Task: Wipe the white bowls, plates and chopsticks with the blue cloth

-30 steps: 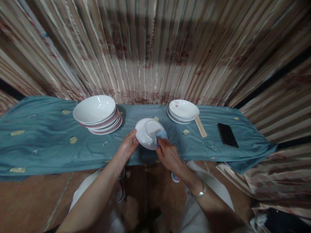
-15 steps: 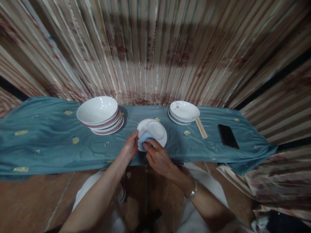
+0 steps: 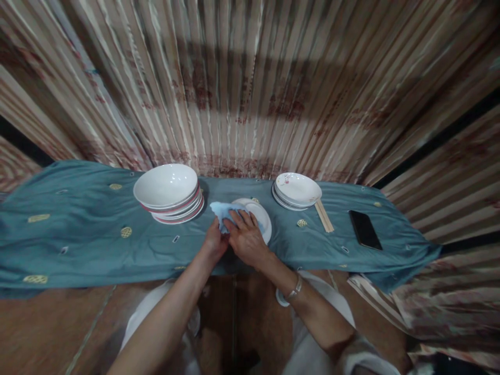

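A white plate (image 3: 266, 225) is tilted up over the near middle of the table, and a round ring shows on the face toward me. My left hand (image 3: 214, 240) is closed on its left edge; the fingers behind the rim are hidden. Across the plate's left part lies a light blue cloth (image 3: 223, 209), partly sticking out past the rim. My right hand (image 3: 247, 237) presses this cloth against the plate, its fingers bent over the fabric and covering much of it.
On the left stands a stack of white bowls and plates (image 3: 166, 187) with red bands. Floral plates (image 3: 299, 188) are stacked at the right rear, chopsticks (image 3: 324, 216) beside them. A black phone (image 3: 364, 229) lies farther right. A striped curtain (image 3: 250, 94) hangs behind the blue tablecloth (image 3: 97, 250).
My right hand has swept the cloth up and left over the plate, and the fabric now spreads past the left rim. My left hand stays at the plate's left edge. The view has shifted slightly.
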`<state>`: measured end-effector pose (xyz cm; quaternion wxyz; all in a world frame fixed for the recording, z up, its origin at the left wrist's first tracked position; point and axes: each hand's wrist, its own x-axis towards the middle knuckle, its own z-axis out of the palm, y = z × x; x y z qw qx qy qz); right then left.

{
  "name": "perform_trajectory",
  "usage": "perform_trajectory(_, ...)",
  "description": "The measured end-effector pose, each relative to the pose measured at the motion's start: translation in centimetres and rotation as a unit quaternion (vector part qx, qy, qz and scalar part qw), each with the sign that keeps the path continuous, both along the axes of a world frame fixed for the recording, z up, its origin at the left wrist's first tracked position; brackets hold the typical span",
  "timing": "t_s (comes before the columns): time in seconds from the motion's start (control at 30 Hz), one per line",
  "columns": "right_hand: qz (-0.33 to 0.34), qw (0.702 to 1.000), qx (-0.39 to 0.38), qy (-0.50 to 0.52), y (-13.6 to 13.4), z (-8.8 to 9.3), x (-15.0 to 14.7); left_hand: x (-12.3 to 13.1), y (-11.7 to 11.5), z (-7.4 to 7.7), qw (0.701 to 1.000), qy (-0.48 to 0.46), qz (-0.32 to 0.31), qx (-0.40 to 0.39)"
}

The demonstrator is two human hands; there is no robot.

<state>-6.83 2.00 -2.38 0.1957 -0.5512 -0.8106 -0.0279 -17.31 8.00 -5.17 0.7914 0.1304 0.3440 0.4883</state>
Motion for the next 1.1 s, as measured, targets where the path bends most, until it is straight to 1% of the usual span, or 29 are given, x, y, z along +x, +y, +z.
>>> perform_trajectory(0.1, -0.015, 1.0, -0.013, -0.003, 1.5, 0.6, 0.3, 0.1, -0.2, 0.6, 1.0, -0.007, 0.014, -0.001)
perform_trajectory(0.2, -0.034, 0.999, -0.022, 0.008, 3.0, 1.0, 0.9, 0.2, -0.4, 1.1, 1.0, -0.013, 0.0, 0.002)
perform_trajectory(0.3, -0.037, 0.999, -0.028, 0.022, 4.5, 1.0, 1.6, 0.3, -0.4, 1.2, 1.0, -0.009, -0.015, 0.014)
perform_trajectory(0.47, -0.051, 0.997, -0.034, 0.047, 6.2, 0.0, 3.2, 0.3, -0.4, 1.0, 0.999, 0.008, -0.034, 0.03)
perform_trajectory(0.6, -0.065, 0.992, -0.053, 0.092, 6.8, -1.1, 5.0, 0.1, -0.4, 0.9, 0.999, 0.014, -0.039, 0.03)
perform_trajectory(0.7, -0.071, 0.987, -0.055, 0.136, 6.6, -2.0, 6.4, 0.1, -0.4, 0.8, 0.998, 0.016, -0.044, 0.034)
perform_trajectory(0.8, -0.107, 0.978, -0.054, 0.169, 5.7, -3.0, 7.5, 0.1, -0.3, 0.7, 0.999, 0.021, -0.034, 0.024)
perform_trajectory(0.87, -0.133, 0.972, -0.055, 0.184, 4.8, -3.7, 8.0, 0.2, -0.3, 0.7, 0.999, 0.023, -0.027, 0.015)
perform_trajectory(0.97, -0.151, 0.967, -0.053, 0.198, 3.0, -4.5, 8.3, 0.3, -0.3, 0.9, 1.0, 0.024, -0.017, 0.007)
perform_trajectory(1.1, -0.169, 0.964, -0.045, 0.199, 0.2, -4.9, 7.7, 0.4, -0.5, 1.3, 1.0, 0.024, -0.01, 0.009)
